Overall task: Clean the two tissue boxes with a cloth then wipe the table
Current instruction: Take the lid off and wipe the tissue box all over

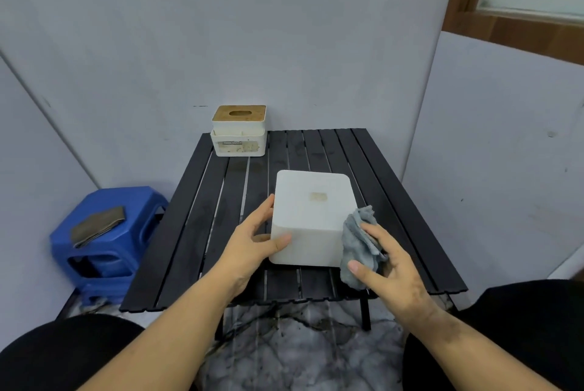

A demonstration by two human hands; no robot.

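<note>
Far left, off the table: blue stool (107, 232) with a folded dark rag (96, 224) on its seat. At the back left corner of the black slatted table (196, 232): far box (239, 131), white with a wooden slotted lid, stained on the front, well apart from both hands.

Left hand (252, 239) braced on the near box (311, 218): fingers fairly straight along its left side, thumb laid across the lower front corner, steadying rather than clutching. Near box white, plain side up with a small faded mark, long axis running away from the body, sitting near the table's front edge between the two hands.

Right hand (384, 264) curled round a bunched grey cloth (360, 242), thumb out in front, cloth pressed against the box's right face. Judged from this: right side in the middle of being wiped, with the box just left of the cloth hand, so a stroke along the long axis suits best. Far box and table apparently yet to be done.
</note>
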